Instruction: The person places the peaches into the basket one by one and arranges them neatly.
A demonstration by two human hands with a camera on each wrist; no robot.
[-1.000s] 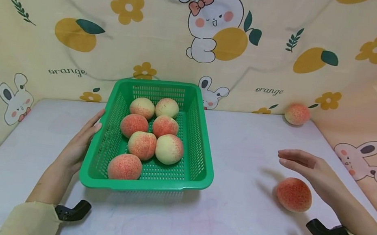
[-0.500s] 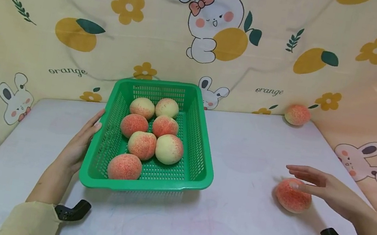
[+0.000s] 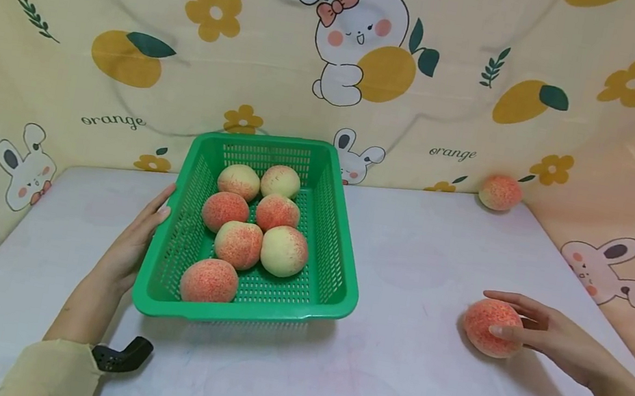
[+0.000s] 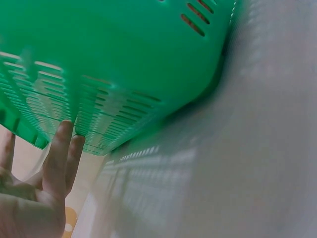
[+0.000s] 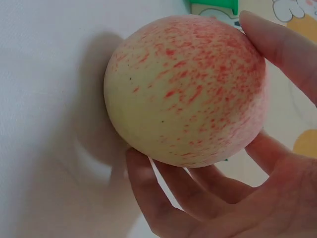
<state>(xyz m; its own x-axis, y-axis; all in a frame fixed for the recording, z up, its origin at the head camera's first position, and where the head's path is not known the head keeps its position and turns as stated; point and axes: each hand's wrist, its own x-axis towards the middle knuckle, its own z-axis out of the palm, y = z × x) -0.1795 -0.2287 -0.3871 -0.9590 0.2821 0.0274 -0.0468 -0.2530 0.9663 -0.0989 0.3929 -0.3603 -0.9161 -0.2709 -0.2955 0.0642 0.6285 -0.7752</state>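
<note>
A red-flecked peach rests on the white tabletop at the right. My right hand is around it, thumb on the near side and fingers on the far side. Close up in the right wrist view, thumb and curled fingers touch the pale, speckled peach. At the left, my left hand touches the side of a green plastic basket. Straight fingers lie against its slotted outer wall in the left wrist view. Several peaches sit inside the basket, toward its left and middle.
One more peach stands in the far right corner, against the patterned cloth backdrop. The cloth also covers the sides of the white table. The basket's back edge is near the backdrop.
My right hand has come down from above and behind the near right peach and its fingers have closed around it. The left hand and basket have stayed put.
</note>
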